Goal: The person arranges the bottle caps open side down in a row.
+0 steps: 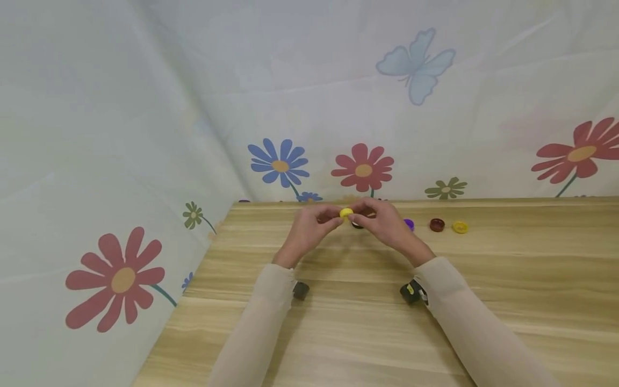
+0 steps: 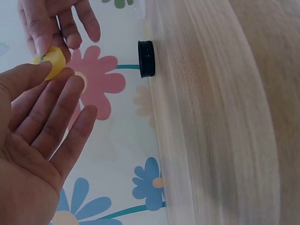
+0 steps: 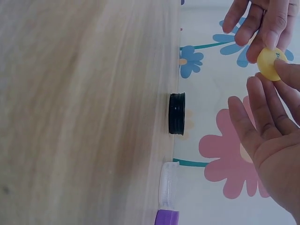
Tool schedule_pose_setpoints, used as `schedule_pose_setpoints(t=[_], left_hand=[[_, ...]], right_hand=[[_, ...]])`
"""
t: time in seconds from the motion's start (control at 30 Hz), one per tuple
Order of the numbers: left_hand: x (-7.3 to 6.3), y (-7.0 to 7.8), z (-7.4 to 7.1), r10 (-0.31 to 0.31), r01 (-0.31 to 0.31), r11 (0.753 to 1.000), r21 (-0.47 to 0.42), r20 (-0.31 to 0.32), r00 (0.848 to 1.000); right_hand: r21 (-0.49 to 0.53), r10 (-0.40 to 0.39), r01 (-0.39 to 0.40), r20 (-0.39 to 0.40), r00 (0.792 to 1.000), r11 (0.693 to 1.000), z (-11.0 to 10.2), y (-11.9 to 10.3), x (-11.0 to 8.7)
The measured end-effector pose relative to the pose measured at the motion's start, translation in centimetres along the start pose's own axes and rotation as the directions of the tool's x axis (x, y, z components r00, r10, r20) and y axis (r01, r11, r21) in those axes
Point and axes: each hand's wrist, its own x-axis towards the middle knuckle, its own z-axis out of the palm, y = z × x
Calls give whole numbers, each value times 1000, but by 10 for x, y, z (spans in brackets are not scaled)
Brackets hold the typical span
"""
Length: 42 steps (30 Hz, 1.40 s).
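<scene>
Both hands meet over the far part of the table around a small round yellow bottle cap (image 1: 346,213). My left hand (image 1: 306,230) pinches its one edge between thumb and forefinger; the other fingers are loosely spread in the left wrist view. From the opposite edge, my right hand (image 1: 386,224) pinches the same cap with thumb and fingers. Small dark print shows on the cap's yellow face (image 3: 268,64). Below the hands a black bottle cap (image 3: 177,114) sits on the table, partly covered by the right hand in the head view.
Right of the black cap stand a clear white cap (image 3: 168,185) and a purple cap (image 1: 409,224). A dark red cap (image 1: 437,224) and another yellow cap (image 1: 460,227) continue the row along the wooden table (image 1: 348,333). Behind the table's back edge hangs a flower-printed cloth (image 1: 314,113).
</scene>
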Motion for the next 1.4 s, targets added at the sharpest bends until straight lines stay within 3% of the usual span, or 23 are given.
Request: schedule_pose_setpoints(t=[0.27,0.57,0.8,1.0,1.4], left_hand=[[1,0,1,-7,7,1000,0,-9,1000],[0,0,1,44,-44,999,2,-12,999],[0,0,2,51,-51,998,27,-15,999],[0,-1,2,21,-21,999,30,0,1000],[1,-9,4,-7,4,999,39,81,997]], right_hand=[[1,-17,17,-19,1000,1000,0,1,-1],[45,-49,52,-53,997,998,1,1,-1],[-1,-25,25,-27,999,1000,2,-2,-1],[-64,-14,14,10,1000,998,0,-1,-2],[-131,14,-4,78,997,991,1,4,-1]])
